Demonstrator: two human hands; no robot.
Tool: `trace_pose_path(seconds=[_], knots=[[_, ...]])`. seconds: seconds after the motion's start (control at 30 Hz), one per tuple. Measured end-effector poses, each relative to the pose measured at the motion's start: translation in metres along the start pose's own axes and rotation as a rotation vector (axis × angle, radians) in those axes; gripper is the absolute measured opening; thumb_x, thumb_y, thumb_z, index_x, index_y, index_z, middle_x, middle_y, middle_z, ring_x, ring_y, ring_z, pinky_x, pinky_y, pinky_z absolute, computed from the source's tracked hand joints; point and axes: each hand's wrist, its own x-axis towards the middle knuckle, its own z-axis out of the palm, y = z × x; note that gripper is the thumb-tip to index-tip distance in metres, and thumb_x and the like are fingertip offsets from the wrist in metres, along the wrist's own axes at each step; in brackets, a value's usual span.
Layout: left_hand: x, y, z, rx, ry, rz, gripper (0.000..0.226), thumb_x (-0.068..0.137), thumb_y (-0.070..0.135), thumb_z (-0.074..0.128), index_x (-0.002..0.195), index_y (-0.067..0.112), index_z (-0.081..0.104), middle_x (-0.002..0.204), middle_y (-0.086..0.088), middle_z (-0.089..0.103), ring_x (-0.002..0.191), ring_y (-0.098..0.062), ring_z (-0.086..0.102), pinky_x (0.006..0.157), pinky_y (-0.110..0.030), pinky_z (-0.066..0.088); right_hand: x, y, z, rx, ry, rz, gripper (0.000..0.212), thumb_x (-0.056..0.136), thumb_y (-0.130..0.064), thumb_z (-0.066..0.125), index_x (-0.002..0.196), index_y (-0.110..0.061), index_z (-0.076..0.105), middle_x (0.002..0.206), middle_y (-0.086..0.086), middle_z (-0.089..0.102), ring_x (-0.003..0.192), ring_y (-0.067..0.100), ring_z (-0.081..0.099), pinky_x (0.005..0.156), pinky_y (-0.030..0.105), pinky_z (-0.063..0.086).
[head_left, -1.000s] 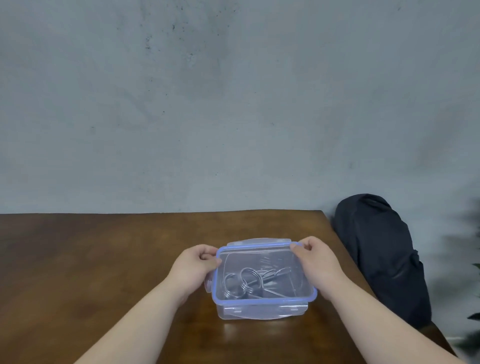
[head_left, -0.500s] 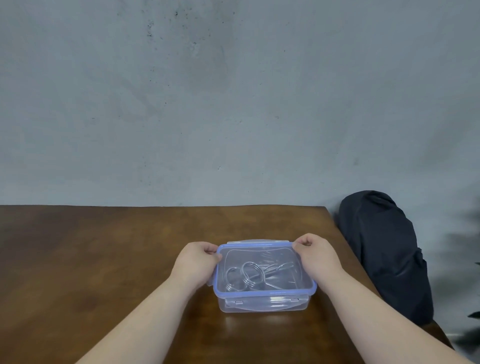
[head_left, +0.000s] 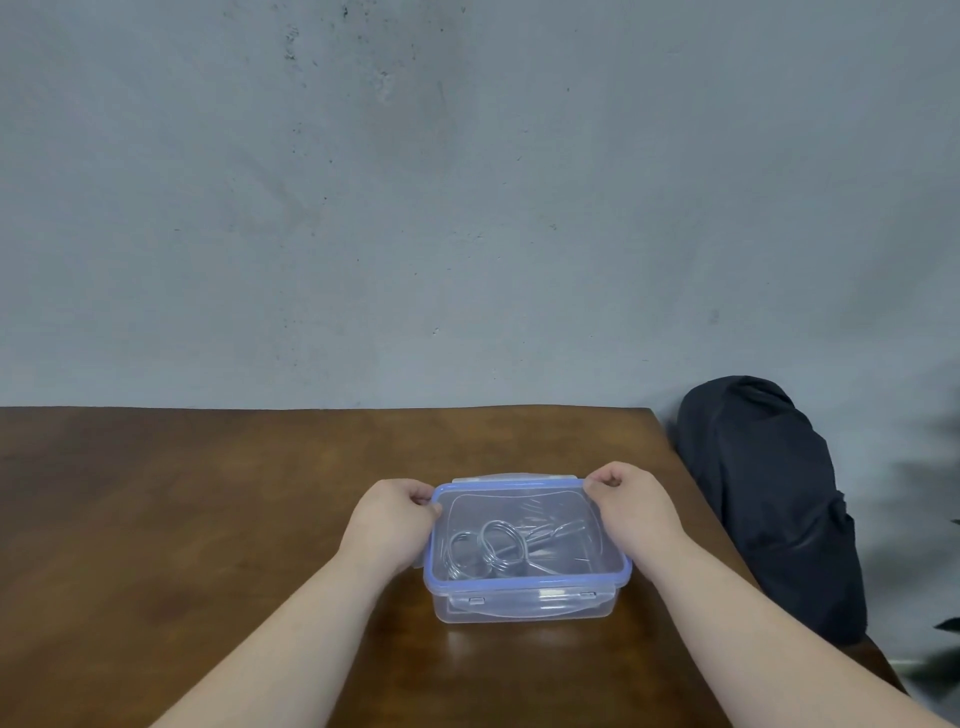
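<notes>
A clear plastic container (head_left: 524, 605) with a blue-rimmed lid (head_left: 524, 581) stands on the brown wooden table (head_left: 208, 519). Through the lid I see metal wire rings (head_left: 485, 553) lying inside. My left hand (head_left: 389, 525) grips the lid's left edge, fingers curled at the far left corner. My right hand (head_left: 634, 506) grips the right edge, fingers curled at the far right corner. The front latch flap is folded down; the back flap sticks out behind the lid.
A dark bag or cloth-covered shape (head_left: 769, 499) stands just past the table's right edge. A grey wall (head_left: 467, 208) rises behind the table. Dark plant leaves (head_left: 945, 623) show at the far right.
The lid, tilted above the box a second ago, now sits flat on it. Both hands stay on its sides.
</notes>
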Motion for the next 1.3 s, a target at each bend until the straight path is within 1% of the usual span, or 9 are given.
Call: trace_pose_path(seconds=[0.2, 0.43, 0.53, 0.6, 0.83, 1.1, 1.17, 1.23, 1.3], knots=[[-0.001, 0.002, 0.002, 0.028, 0.010, -0.032, 0.013, 0.092, 0.019, 0.062, 0.087, 0.025, 0.072, 0.080, 0.006, 0.076, 0.064, -0.020, 0.073, 0.058, -0.026, 0.055, 0.000, 0.001, 0.001, 0.024, -0.009, -0.003, 0.019, 0.102, -0.026, 0.058, 0.088, -0.023, 0.071, 0.089, -0.005, 0.074, 0.085, 0.017, 0.067, 0.079, 0.041, 0.059], [0.004, 0.009, 0.007, 0.040, -0.085, -0.060, 0.029, 0.086, 0.004, 0.049, 0.079, 0.022, 0.071, 0.071, -0.002, 0.074, 0.050, -0.019, 0.061, 0.050, -0.025, 0.048, -0.002, 0.001, 0.003, 0.075, -0.040, 0.018, 0.018, 0.104, -0.024, 0.055, 0.093, -0.017, 0.068, 0.093, 0.001, 0.073, 0.087, 0.021, 0.067, 0.075, 0.038, 0.056], [0.003, 0.014, 0.017, -0.081, -0.137, -0.112, 0.052, 0.087, -0.001, 0.037, 0.120, 0.022, 0.070, 0.117, -0.006, 0.071, 0.098, -0.026, 0.068, 0.082, -0.030, 0.052, -0.001, 0.002, 0.003, 0.142, -0.115, 0.056, 0.017, 0.107, -0.026, 0.049, 0.103, -0.021, 0.064, 0.102, 0.001, 0.070, 0.093, 0.019, 0.065, 0.079, 0.036, 0.055], [-0.001, 0.018, 0.021, -0.170, -0.115, -0.157, 0.060, 0.094, -0.003, 0.033, 0.149, 0.017, 0.046, 0.146, -0.008, 0.055, 0.127, -0.029, 0.056, 0.091, -0.029, 0.043, -0.001, 0.005, 0.005, 0.230, -0.186, 0.088, 0.019, 0.109, -0.026, 0.045, 0.115, -0.025, 0.063, 0.111, -0.001, 0.069, 0.100, 0.019, 0.066, 0.088, 0.038, 0.057], [-0.008, 0.011, 0.017, -0.552, -0.170, -0.193, 0.060, 0.092, -0.008, 0.041, 0.147, 0.015, 0.046, 0.110, -0.002, 0.069, 0.093, -0.025, 0.073, 0.070, -0.034, 0.059, 0.000, 0.014, 0.012, 0.869, -0.349, 0.179, 0.042, 0.102, 0.001, 0.043, 0.124, -0.018, 0.074, 0.113, 0.018, 0.079, 0.099, 0.038, 0.075, 0.087, 0.048, 0.058], [-0.005, 0.005, 0.021, -0.564, -0.243, -0.156, 0.058, 0.094, -0.005, 0.040, 0.145, 0.021, 0.046, 0.118, -0.007, 0.070, 0.097, -0.027, 0.073, 0.078, -0.037, 0.060, -0.001, 0.013, 0.009, 0.892, -0.400, 0.144, 0.044, 0.098, 0.005, 0.043, 0.122, -0.013, 0.076, 0.114, 0.022, 0.078, 0.093, 0.036, 0.076, 0.082, 0.046, 0.060], [0.000, 0.000, 0.021, -0.367, -0.277, -0.085, 0.059, 0.096, 0.004, 0.041, 0.152, 0.023, 0.038, 0.140, -0.007, 0.058, 0.120, -0.027, 0.063, 0.096, -0.036, 0.052, -0.002, 0.011, 0.006, 0.846, -0.408, 0.133, 0.043, 0.098, 0.004, 0.045, 0.120, -0.014, 0.077, 0.112, 0.018, 0.080, 0.094, 0.035, 0.078, 0.081, 0.044, 0.061], [0.003, -0.002, 0.017, -0.016, -0.307, 0.086, 0.064, 0.099, 0.022, 0.049, 0.158, 0.022, 0.025, 0.167, -0.004, 0.022, 0.151, -0.024, 0.026, 0.118, -0.037, 0.029, -0.002, 0.009, 0.002, 0.737, -0.413, 0.112, 0.041, 0.101, 0.000, 0.046, 0.120, -0.018, 0.077, 0.109, 0.012, 0.082, 0.096, 0.029, 0.079, 0.081, 0.042, 0.062], [0.003, 0.002, 0.012, 0.296, -0.360, 0.290, 0.086, 0.093, 0.050, 0.058, 0.160, 0.021, 0.014, 0.171, 0.004, -0.007, 0.155, -0.015, -0.011, 0.126, -0.042, 0.008, 0.000, 0.010, -0.001, 0.578, -0.418, 0.046, 0.038, 0.105, -0.007, 0.046, 0.121, -0.025, 0.076, 0.119, 0.003, 0.080, 0.105, 0.019, 0.077, 0.093, 0.040, 0.059]])
